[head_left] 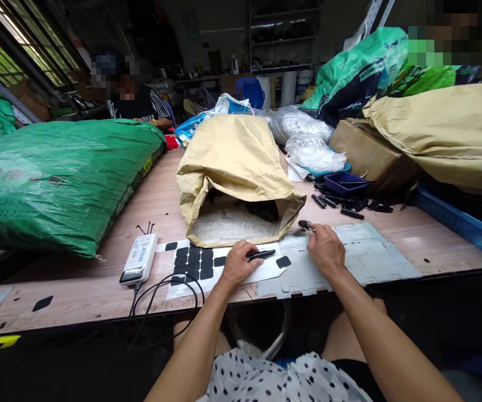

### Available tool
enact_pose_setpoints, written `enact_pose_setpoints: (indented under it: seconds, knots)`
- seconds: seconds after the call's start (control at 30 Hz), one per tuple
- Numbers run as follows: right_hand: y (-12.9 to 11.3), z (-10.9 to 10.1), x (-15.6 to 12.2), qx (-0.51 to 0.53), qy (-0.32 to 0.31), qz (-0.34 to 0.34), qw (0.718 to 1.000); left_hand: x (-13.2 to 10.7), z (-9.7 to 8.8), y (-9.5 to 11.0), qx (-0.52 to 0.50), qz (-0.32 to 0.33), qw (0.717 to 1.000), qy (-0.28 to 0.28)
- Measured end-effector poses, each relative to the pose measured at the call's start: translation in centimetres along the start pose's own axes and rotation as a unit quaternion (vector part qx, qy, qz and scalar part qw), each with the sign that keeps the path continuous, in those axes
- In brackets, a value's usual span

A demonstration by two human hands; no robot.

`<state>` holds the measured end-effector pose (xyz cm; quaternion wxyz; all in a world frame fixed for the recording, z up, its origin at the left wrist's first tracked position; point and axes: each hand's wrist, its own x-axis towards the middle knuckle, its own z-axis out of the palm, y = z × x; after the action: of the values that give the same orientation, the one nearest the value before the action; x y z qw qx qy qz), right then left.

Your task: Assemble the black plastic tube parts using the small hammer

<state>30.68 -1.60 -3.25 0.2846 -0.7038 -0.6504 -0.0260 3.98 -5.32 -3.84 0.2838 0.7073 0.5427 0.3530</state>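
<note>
My left hand [237, 263] is closed on a slim black stick-shaped piece [261, 254] that points to the right above a white sheet [224, 285]. Rows of black rounded-square stickers [193, 261] lie on that sheet, and a single one [283, 262] sits at its right end. My right hand [326, 248] pinches a small dark piece with a rounded, shiny end [305, 225], held over a grey plastic board [350, 262]. Just beyond both hands, a tan woven sack [236, 162] lies with its mouth facing me, dark items partly visible inside.
A white device [139, 259] with a black cable stands left of the sheet. A full green sack [57, 178] covers the table's left. To the right are loose black pieces [352, 213], a purple tray [345, 182], a cardboard box [370, 153] and a blue basket [458, 220]. Another person sits at the back left.
</note>
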Motion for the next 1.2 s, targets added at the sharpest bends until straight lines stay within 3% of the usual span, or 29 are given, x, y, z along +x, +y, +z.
enact_pose_setpoints:
  seconds: [0.13,0.23,0.33,0.47,0.63,0.83,1.0,1.2]
  knots:
    - [-1.4,-2.2,-1.4,0.145,0.034,0.008,0.989,0.0,0.1,0.1,0.003,-0.003,1.000,-0.011]
    - [-4.1,-3.2,-3.2,0.243,-0.030,-0.069,0.967,0.1,0.2,0.0,0.003,0.000,1.000,-0.006]
    - [-6.7,-3.3,-4.8,0.276,-0.079,-0.128,0.949,0.1,0.3,-0.1,-0.001,0.000,1.000,-0.004]
    - [-8.3,-2.4,-6.0,0.285,-0.085,-0.172,0.939,0.2,0.3,-0.2,0.006,0.004,1.000,-0.008]
    - [-8.1,-1.8,-6.4,0.225,-0.124,-0.191,0.947,0.1,0.3,-0.2,0.007,0.012,1.000,0.004]
    - [-7.3,-2.3,-6.0,0.244,-0.086,-0.156,0.953,0.1,0.5,-0.3,-0.007,-0.009,1.000,-0.002]
    - [-6.9,-2.1,-6.2,0.231,-0.111,-0.139,0.956,0.2,0.5,-0.4,0.007,-0.010,1.000,0.002]
    - [-3.8,-2.8,-4.5,0.196,-0.028,-0.063,0.978,0.0,0.4,-0.3,0.011,-0.004,1.000,-0.007]
